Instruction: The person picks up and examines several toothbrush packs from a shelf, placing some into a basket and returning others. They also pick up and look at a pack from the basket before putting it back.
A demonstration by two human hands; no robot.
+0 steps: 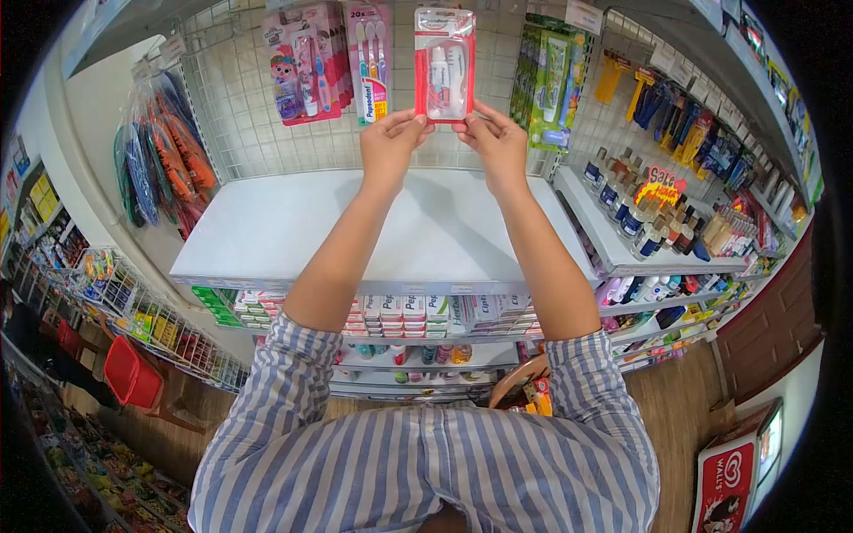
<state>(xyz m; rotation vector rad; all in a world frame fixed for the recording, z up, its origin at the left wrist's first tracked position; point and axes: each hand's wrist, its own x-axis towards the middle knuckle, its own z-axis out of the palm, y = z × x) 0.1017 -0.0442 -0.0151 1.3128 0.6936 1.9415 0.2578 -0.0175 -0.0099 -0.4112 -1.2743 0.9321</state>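
Note:
Both my arms reach out in front of me over a white shelf. Between them is a red and white blister pack holding a small toothpaste tube and a white toothbrush, upright against the wire grid. My left hand pinches its lower left corner, and my right hand pinches the lower right one. Whether the pack's top sits on a hook cannot be made out. To its left hang a three-toothbrush pack and pink toothbrush-and-toothpaste packs. Green toothbrush packs hang to its right.
Toothpaste boxes fill the shelf below. Perfume bottles with a sale sign crowd the right shelf. Bagged clothes hangers hang at left. A red basket stands lower left, and a red Wall's freezer lower right.

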